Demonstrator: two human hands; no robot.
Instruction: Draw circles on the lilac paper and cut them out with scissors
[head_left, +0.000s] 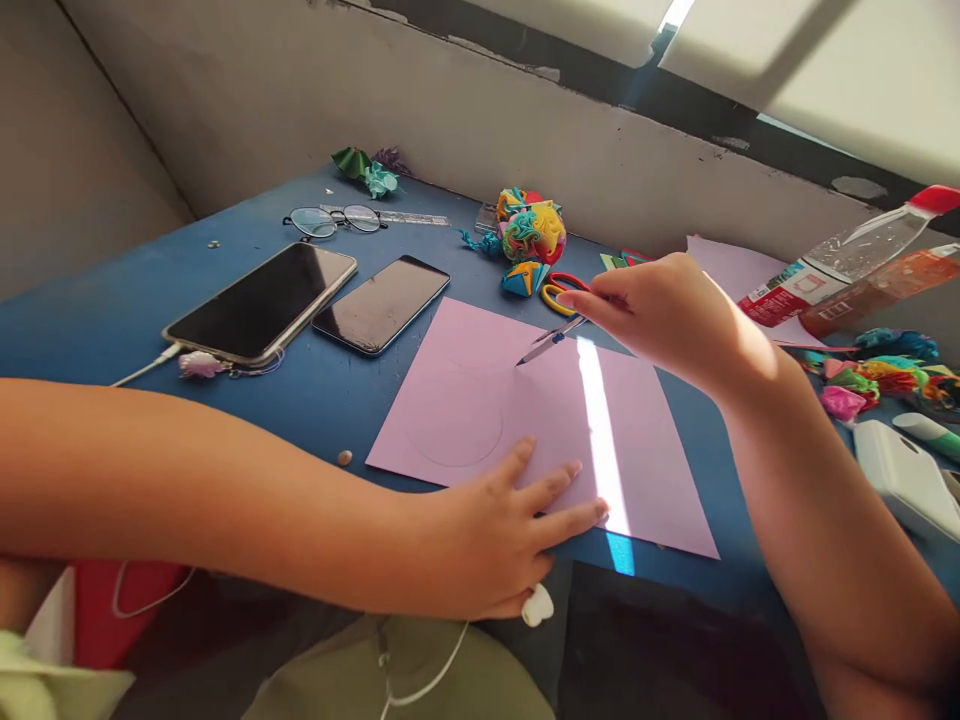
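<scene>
A sheet of light purple paper (555, 450) lies on the blue table, with faint pencil circles drawn on its left half. My right hand (652, 310) pinches the top of a drawing compass (551, 340) above the sheet. The compass leans, and its tip is at or close to the paper near the upper middle. Spread out on the sheet's lower edge, my left hand (502, 535) lies with its fingers apart and grips nothing. A small white piece (538, 605) shows beside its thumb; I cannot tell what it is.
Two phones (262, 300) lie to the left, with glasses (337, 220) and a clear ruler (412, 217) behind. Scissors (559, 292) and a colourful paper ball (532, 225) sit behind the sheet. Bottles (840, 260), crumpled paper pieces (885, 375) and a white box (900, 475) are right.
</scene>
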